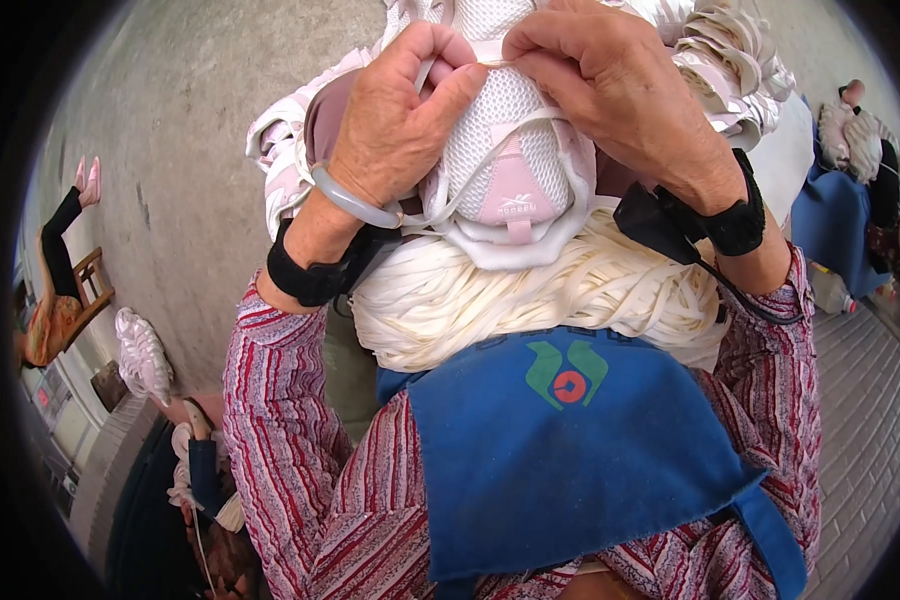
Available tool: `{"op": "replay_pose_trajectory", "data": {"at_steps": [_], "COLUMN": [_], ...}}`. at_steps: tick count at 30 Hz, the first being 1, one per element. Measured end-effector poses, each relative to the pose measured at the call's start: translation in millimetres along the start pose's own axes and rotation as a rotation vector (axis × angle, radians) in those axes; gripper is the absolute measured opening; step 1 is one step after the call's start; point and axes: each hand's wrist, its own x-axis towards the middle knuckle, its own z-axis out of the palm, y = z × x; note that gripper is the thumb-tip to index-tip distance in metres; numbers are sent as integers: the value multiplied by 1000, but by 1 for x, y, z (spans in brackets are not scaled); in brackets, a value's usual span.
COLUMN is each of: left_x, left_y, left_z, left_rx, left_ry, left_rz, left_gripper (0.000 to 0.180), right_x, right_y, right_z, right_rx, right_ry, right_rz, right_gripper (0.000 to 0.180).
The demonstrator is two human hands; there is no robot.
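A white mesh and pale pink shoe upper (478, 152) rests in front of me, its padded tongue toward my body. My left hand (395, 125) is closed in a pinch at a white shoelace (488, 50) across the upper. From the right, my right hand (615, 95) also pinches that lace, its fingertips close to the left ones. A loose length of lace loops down over the tongue. Between the upper and my blue apron (570, 460) lies a thick bundle of cream shoelaces (530, 295). The far end of the upper is cut off by the frame edge.
More shoe uppers (730, 65) are stacked at the far right, and others (275, 140) lie to the left. A bunch of uppers (142, 355) sits on the floor at left. People are seated at both sides. A plastic bottle (832, 290) stands at right.
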Motion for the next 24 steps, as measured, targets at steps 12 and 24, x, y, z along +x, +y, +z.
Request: {"op": "replay_pose_trajectory", "data": {"at_steps": [12, 24], "left_x": [-8, -9], "left_y": [0, -2], "left_z": [-6, -8], "left_rx": [-157, -58], "left_ry": [-10, 19], "left_rz": [-117, -109], "left_gripper": [23, 21], "right_x": [-2, -6], "right_y": [-13, -11], "right_z": [3, 10], "right_rx": [-127, -136], "right_ry": [41, 83], "right_rz": [-13, 29], "right_gripper": [11, 11]}}
